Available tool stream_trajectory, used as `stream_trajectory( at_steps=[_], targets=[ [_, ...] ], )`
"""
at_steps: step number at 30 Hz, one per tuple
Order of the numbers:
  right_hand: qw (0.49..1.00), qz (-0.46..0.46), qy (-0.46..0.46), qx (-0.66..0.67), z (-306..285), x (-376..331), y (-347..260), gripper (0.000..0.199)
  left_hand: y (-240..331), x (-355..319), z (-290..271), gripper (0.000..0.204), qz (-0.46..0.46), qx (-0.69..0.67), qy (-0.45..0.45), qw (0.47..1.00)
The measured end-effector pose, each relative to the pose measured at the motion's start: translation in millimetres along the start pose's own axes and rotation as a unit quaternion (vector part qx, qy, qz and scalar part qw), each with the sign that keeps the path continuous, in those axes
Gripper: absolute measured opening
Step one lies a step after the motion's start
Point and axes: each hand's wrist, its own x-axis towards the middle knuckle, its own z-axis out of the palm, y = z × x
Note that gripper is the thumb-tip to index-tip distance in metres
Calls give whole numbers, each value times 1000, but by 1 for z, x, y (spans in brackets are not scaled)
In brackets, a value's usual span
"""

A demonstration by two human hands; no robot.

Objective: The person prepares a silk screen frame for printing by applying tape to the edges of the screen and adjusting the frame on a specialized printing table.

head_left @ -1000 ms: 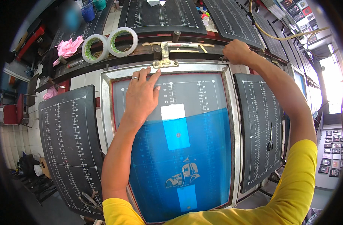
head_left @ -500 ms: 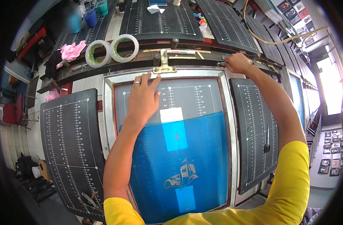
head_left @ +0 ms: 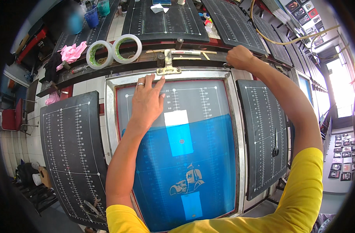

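Observation:
A screen-printing frame (head_left: 239, 155) with a metal border and blue-coated mesh (head_left: 158, 178) lies in front of me. Through its mesh show two pale paper rectangles, and a scooter-shaped design (head_left: 187, 182) sits low in the blue. My left hand (head_left: 148, 98), a ring on one finger, rests its spread fingertips on the frame's far edge, left of the metal hinge clamp (head_left: 169, 64). Past the frame's far right corner, my right hand (head_left: 239, 57) is closed over the dark rail. What its fingers hold is hidden.
Ruled black boards flank the frame, the left board (head_left: 68, 155) bearing a metal clamp (head_left: 91, 207) and the right one scissors (head_left: 276, 145). Tape rolls (head_left: 127, 49), thin sticks and a marker (head_left: 185, 52) lie along the rail (head_left: 208, 59). A hose (head_left: 301, 41) hangs at upper right.
My right hand has shifted slightly up and left along the rail, its wrist turning over. The left hand keeps its place on the frame, and the whole view has drifted a little.

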Motion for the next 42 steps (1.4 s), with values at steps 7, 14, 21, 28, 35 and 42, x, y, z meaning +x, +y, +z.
stream_trajectory(
  at_steps=[7,14,21,28,35,42],
  targets=[
    [1000,-1,-12,-19,-11,18,-10,15,-1,0,0,50,8,13,7,1000],
    [996,-4,-80,-49,-24,38,-23,19,-3,0,1,49,9,15,3,1000],
    [991,1,-120,-55,-33,45,-31,20,-3,-1,2,49,5,14,3,1000],
    [991,1,-123,-58,-27,51,-31,21,-3,0,2,49,10,19,4,1000],
    [996,-27,-76,-49,-25,33,-21,16,-4,0,3,49,5,16,8,1000],
    [994,54,-44,81,12,-3,2,26,2,1,-1,50,-22,8,-14,1000]
  ],
)
